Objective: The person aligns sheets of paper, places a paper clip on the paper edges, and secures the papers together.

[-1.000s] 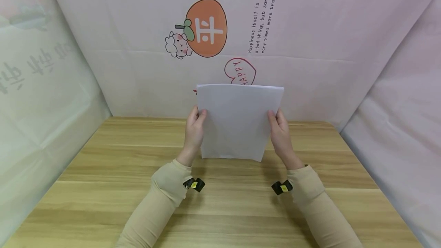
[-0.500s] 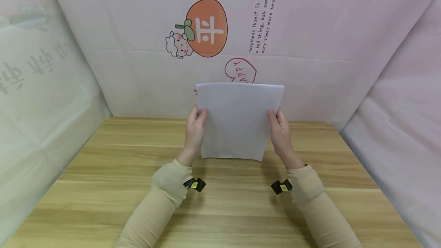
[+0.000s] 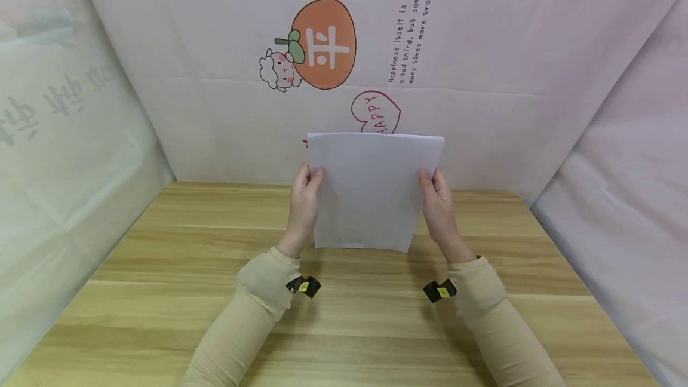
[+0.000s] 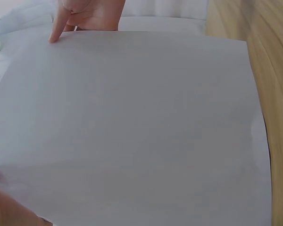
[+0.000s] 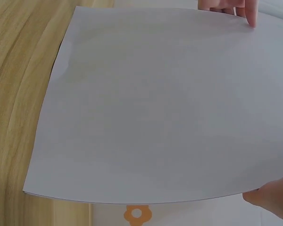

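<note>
The person is wearing long, wrinkled beige fabric sleeves (image 3: 239, 330), their bunched cuffs (image 3: 477, 279) ending behind the fingers (image 3: 301, 179); small, blocky black wrist cameras (image 3: 312, 288) bearing yellow stickers (image 3: 443, 292) are showing beside those cuffs.

Paper (image 3: 368, 202), smooth and matt, over the table (image 3: 365, 327); table, wood-grained with a faint sheen; backdrop (image 3: 215, 124) behind the table, lightly creased, cloth-like; sleeves (image 3: 239, 321) over the table, matt cloth.

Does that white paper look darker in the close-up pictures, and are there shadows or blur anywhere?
Head view: paper pale, with soft shadows on the wooden table below the left hand and right hand. Left wrist view: paper duller grey, background at the top bright and hazy. Right wrist view: paper grey too, lower edge bowed; whether lens or bend, I can't tell.
</note>
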A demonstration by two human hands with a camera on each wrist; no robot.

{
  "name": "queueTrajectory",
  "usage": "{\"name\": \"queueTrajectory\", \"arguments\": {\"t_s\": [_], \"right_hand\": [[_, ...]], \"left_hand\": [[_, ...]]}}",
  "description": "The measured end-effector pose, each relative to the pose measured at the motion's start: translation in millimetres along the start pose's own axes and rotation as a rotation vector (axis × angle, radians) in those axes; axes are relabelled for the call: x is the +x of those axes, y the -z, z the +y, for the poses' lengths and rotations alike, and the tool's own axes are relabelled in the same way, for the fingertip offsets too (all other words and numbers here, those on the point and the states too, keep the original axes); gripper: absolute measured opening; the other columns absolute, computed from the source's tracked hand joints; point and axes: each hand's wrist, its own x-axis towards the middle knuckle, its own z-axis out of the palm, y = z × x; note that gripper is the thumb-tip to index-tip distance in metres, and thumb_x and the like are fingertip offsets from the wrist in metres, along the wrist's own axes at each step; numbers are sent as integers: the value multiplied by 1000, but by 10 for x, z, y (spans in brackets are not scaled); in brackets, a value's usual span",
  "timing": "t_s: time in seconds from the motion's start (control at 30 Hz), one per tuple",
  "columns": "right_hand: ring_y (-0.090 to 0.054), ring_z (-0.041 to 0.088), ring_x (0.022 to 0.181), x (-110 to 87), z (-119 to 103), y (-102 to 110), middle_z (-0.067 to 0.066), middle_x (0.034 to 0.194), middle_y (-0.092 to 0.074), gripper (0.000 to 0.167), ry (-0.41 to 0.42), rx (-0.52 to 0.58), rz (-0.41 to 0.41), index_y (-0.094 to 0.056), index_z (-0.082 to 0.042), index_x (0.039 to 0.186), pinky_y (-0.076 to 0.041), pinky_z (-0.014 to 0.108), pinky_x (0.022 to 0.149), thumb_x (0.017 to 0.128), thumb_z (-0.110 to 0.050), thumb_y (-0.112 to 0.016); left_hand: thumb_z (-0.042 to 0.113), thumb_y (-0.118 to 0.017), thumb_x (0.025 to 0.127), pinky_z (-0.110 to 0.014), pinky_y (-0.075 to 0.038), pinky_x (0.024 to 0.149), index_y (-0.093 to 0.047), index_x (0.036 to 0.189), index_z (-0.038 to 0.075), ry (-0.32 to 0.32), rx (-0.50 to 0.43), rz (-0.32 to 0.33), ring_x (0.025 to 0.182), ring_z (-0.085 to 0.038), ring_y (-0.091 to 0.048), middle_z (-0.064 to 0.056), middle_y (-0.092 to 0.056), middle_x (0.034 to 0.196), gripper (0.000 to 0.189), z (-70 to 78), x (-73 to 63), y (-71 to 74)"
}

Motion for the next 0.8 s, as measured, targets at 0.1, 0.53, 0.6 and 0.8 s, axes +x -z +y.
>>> {"name": "queueTrajectory", "arguments": {"t_s": [0.1, 0.53, 0.6, 0.8], "right_hand": [[-49, 14, 116, 9, -17, -3, 1, 126, -49, 50, 4, 0, 8, -37, -10, 140, -40, 25, 96, 100, -41, -38], [-49, 16, 116, 50, -109, -20, 4, 128, -49, 49, 51, 7, 33, -36, -12, 143, -40, 23, 95, 101, -37, -39], [-48, 16, 116, 50, -125, -21, 4, 129, -48, 49, 58, 1, 34, -36, -12, 143, -40, 23, 95, 101, -37, -38], [-49, 16, 113, 51, -146, -30, 2, 126, -50, 47, 65, -4, 40, -38, -13, 142, -41, 25, 93, 102, -37, -37]], "left_hand": [[15, -39, 101, -29, -36, 94, -51, 118, -4, -7, -3, 2, 104, -16, -49, -12, -56, 115, 28, 18, 25, -2], [13, -37, 101, -30, -37, 94, -50, 119, -3, -72, -25, -23, 105, -15, -49, -8, -55, 115, 27, 102, 79, -9], [12, -37, 101, -31, -36, 95, -50, 120, -3, -82, -25, -28, 106, -15, -49, -8, -55, 116, 28, 109, 80, -9], [11, -36, 101, -31, -35, 99, -51, 122, -3, -86, -27, -19, 109, -15, -49, -10, -56, 120, 30, 119, 75, -24]]}}
